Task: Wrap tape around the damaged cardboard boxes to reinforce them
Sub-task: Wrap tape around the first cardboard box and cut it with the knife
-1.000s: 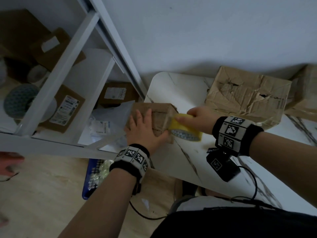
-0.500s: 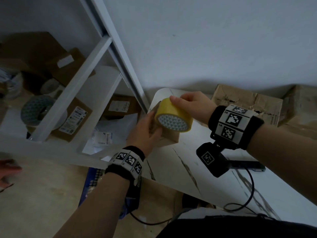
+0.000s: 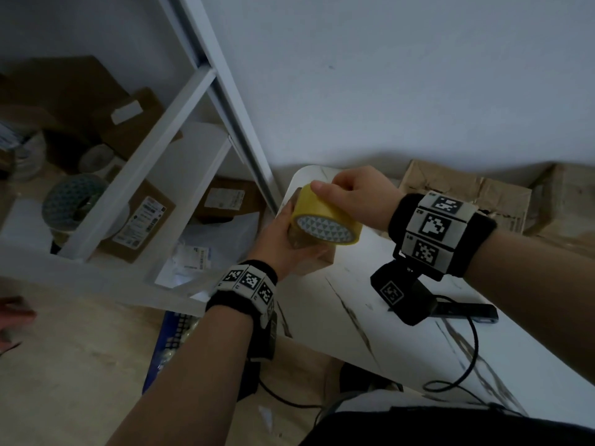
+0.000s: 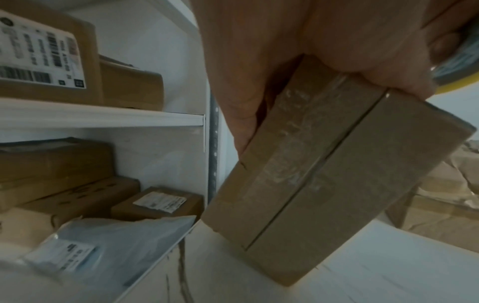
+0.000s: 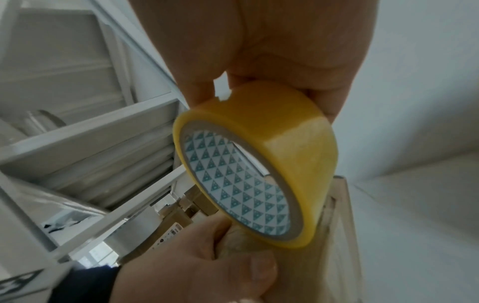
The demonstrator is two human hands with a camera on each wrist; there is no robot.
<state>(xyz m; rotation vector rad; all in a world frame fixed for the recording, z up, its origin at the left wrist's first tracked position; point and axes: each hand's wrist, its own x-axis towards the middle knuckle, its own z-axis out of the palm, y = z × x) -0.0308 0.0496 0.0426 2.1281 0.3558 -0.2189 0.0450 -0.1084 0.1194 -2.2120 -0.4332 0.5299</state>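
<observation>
A small brown cardboard box stands tilted on its edge at the near left corner of the white marble table. My left hand grips it from the left side, thumb on its near face. My right hand pinches a yellow tape roll with a triangle-patterned core, held over the box's top. In the right wrist view the tape roll touches the box and clear tape runs down onto it. Clear tape shows on the box's face in the left wrist view.
Crumpled damaged cardboard boxes lie along the wall at the back of the table. A white shelving unit at left holds labelled parcels and plastic mailers. A black flat device and cable lie on the table under my right wrist.
The tape roll rose from the box's right side to above its top. The box was tipped up on edge under my left hand, whose grip shifted to its side.
</observation>
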